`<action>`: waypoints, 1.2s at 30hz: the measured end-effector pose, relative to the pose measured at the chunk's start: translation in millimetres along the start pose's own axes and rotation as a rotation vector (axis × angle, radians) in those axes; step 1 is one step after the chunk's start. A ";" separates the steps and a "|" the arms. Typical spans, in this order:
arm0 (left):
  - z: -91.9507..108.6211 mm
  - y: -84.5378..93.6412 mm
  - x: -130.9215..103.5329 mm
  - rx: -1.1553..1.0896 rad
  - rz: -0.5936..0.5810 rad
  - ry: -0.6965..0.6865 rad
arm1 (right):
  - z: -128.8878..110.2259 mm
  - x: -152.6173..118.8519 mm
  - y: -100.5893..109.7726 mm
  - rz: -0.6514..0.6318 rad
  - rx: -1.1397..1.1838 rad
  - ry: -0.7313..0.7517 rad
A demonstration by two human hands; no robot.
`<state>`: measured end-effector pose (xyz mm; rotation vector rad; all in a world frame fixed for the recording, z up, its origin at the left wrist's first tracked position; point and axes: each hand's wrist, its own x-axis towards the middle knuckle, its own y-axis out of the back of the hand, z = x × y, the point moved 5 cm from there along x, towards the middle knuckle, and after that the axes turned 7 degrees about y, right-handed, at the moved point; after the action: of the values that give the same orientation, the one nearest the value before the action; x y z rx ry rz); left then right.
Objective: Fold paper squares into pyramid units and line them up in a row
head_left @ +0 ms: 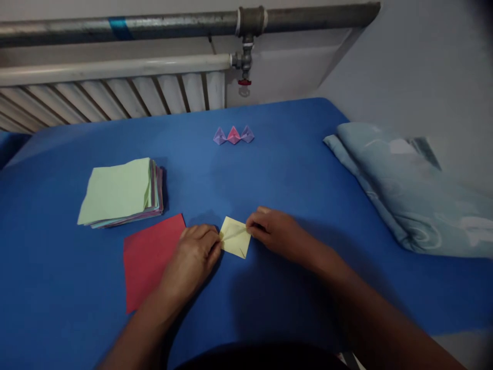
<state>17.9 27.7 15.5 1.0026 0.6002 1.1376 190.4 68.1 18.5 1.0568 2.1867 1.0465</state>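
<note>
Left hand (194,254) over red sheet (148,257)

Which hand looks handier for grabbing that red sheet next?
Probably the left hand: its forearm already lies over the red sheet. The right hand pinches the yellow paper's far side.

Blue mattress (292,169) fills most of the view, surface flat, dim light. Behind it a white ribbed radiator (115,97) along the wall. Above that a grey metal pipe (173,23) runs horizontally, blue tape band on it, with a joint and small red-handled valve (245,81) hanging below. Pale grey wall (423,61) at right. Folded light-blue patterned blanket (408,185) on the bed's right edge.
</note>
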 end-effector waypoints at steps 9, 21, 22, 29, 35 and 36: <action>-0.2 -0.6 1.3 0.038 -0.012 0.137 | 1.2 2.5 -2.5 0.032 -0.010 -0.061; -3.6 -3.2 5.2 0.081 -0.019 0.225 | -3.4 6.1 -3.4 0.036 -0.104 -0.151; -3.8 -3.4 5.5 0.079 -0.020 0.226 | -3.5 6.1 -3.5 0.036 -0.109 -0.152; -2.5 -3.5 6.5 0.126 0.007 0.205 | -4.4 6.6 -4.3 0.040 -0.115 -0.152; -5.9 -2.8 3.5 0.158 0.049 0.200 | -4.6 6.8 -3.8 0.032 -0.117 -0.162; -6.8 -2.9 2.8 0.164 0.058 0.194 | -4.5 6.4 -3.6 0.030 -0.119 -0.164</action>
<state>14.7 32.4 10.1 1.0618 0.8354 1.2616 182.1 69.9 17.7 1.0847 1.9597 1.0508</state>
